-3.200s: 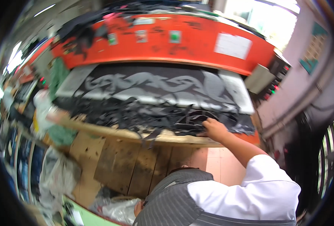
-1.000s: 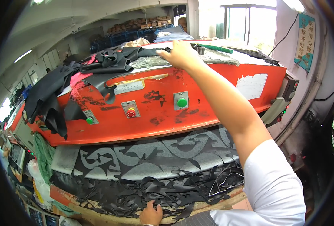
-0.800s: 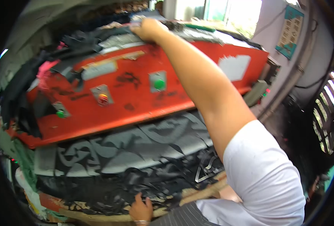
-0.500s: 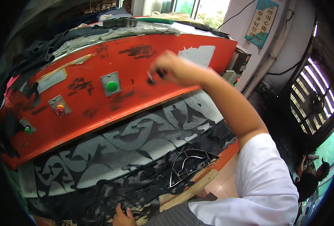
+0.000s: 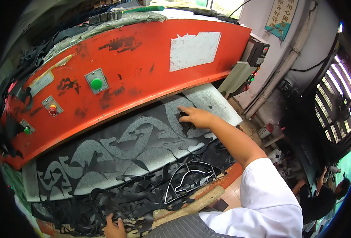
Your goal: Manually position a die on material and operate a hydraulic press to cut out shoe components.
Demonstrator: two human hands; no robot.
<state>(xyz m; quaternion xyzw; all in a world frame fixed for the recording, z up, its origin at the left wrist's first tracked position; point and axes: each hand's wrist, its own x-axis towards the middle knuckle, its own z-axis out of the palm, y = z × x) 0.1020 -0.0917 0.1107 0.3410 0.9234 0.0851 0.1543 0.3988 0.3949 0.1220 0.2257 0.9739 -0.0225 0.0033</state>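
Observation:
Over the right part of the pale cutting board [image 5: 225, 104], my right hand [image 5: 199, 118] reaches down with its fingers closed on a bit of black sheet material [image 5: 186, 127]. The black sheet [image 5: 104, 131] on the board has curved shapes cut out of it, with the speckled grey surface showing through. My left hand [image 5: 115, 229] rests at the lower edge by a heap of black scraps [image 5: 131, 202], thumb and fingers apart. On the scraps to the right lies a metal cutting die [image 5: 191, 180] with a curved outline.
A red press beam [image 5: 143, 59] spans above the board, carrying a green button [image 5: 96, 83] and a red knob [image 5: 52, 109]. A control box [image 5: 254, 53] stands at its right end. Along the front runs a wooden strip [image 5: 207, 200]. A person [image 5: 326, 194] is at far right.
My right hand has come down from in front of the red beam onto the black sheet on the board. My left hand stays by the scraps. The view has shifted slightly.

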